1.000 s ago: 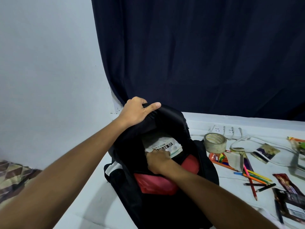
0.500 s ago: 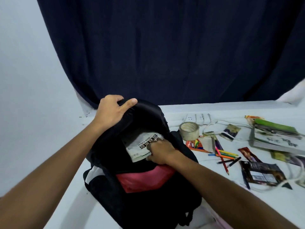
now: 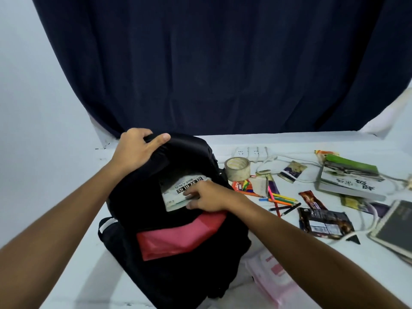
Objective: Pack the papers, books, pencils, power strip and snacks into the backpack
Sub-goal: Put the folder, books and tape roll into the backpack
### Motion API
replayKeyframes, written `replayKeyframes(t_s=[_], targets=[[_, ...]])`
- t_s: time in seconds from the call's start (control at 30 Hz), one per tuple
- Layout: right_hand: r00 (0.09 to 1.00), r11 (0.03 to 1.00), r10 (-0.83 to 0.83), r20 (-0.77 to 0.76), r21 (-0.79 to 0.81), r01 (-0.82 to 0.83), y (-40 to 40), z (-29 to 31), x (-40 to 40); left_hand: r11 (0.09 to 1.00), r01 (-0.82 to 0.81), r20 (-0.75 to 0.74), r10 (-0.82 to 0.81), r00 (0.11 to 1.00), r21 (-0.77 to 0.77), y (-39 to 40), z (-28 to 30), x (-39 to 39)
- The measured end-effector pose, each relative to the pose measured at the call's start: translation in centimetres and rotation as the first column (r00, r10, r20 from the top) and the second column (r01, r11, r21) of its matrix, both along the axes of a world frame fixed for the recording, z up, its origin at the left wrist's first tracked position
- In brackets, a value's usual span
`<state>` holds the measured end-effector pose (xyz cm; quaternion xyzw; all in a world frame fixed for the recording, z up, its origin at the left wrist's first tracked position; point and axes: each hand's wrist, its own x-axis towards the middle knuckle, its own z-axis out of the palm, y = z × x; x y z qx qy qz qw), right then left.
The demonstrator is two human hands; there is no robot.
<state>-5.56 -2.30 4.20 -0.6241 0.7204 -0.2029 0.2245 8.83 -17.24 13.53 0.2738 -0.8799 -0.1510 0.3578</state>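
**Backpack partly loaded, most items still on the table**

Backpack (image 3: 178,259), black with a red lining showing at its mouth, stands open on the white table (image 3: 278,143) in front of the person. One white book (image 3: 176,192) with black lettering is partway inside the main compartment, its top end still showing above the opening. As far as can be judged, the packing is at an early stage — nearly everything else waits outside the bag. To its right lie the power strip (image 3: 252,151) with its white cable, a scatter of coloured pencils (image 3: 279,200), several snack packets (image 3: 323,223), a stack of books (image 3: 350,179) and a dark notebook (image 3: 396,224). A roll of tape (image 3: 237,168) sits just beside the bag, and a pink packet (image 3: 274,277) lies at its near corner.

Left hand (image 3: 136,148) grips the top edge of the backpack, fingers curled over the fabric with the thumb lying along it, holding the mouth open and upright. Right hand (image 3: 207,196) reaches into the opening — its fingers rest on the white book and seem to press it down; whether the thumb pinches the book underneath cannot be told.
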Motion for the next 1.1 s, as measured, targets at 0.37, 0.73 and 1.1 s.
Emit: replayKeyframes(t_s=[0.37,0.73,1.1], targets=[[0.302,0.733,-0.231,0.925,-0.039,0.679,12.0,-0.5,-7.9,0.988,-0.13,0.105,0.138,0.985,-0.087,2.7,-2.2,-0.7],[-0.439,0.05,0.132,0.889,0.436,0.899,22.1,-4.9,-10.9,0.989,-0.125,0.184,0.137,0.973,-0.075,3.9,-4.3,-0.7],[-0.526,-0.117,0.293,0.798,0.576,0.809,29.0,-7.3,-12.8,0.996,-0.083,0.222,0.087,0.971,-0.03,3.6,-5.0,0.0]])
